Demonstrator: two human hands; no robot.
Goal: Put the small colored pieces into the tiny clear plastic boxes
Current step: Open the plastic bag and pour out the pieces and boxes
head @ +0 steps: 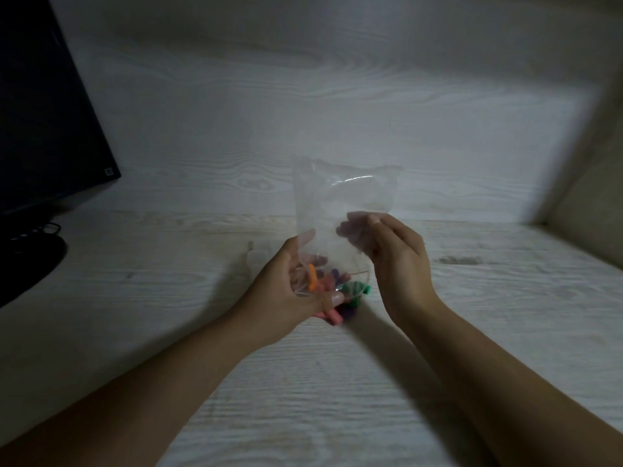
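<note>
From over the person's shoulder, both hands are up over the pale wood-grain table (438, 382) with a clear plastic bag (344, 197) between them. The left hand (286, 291) grips the bag's lower end, fingers curled round it, and the small colored pieces (333, 284) are bunched right at those fingertips, orange, pink, purple and green, a few poking out below the hand. The right hand (394, 261) pinches the bag's side higher up, its fingers showing through the plastic. Just beyond the left knuckles sits something small and clear, probably the tiny clear plastic boxes (258, 256), though it is too blurred to be sure. To do this well, I'd keep the bag low over the table and coax the pieces out gently so they don't scatter. A dark monitor (43, 112) stands far left.
</note>
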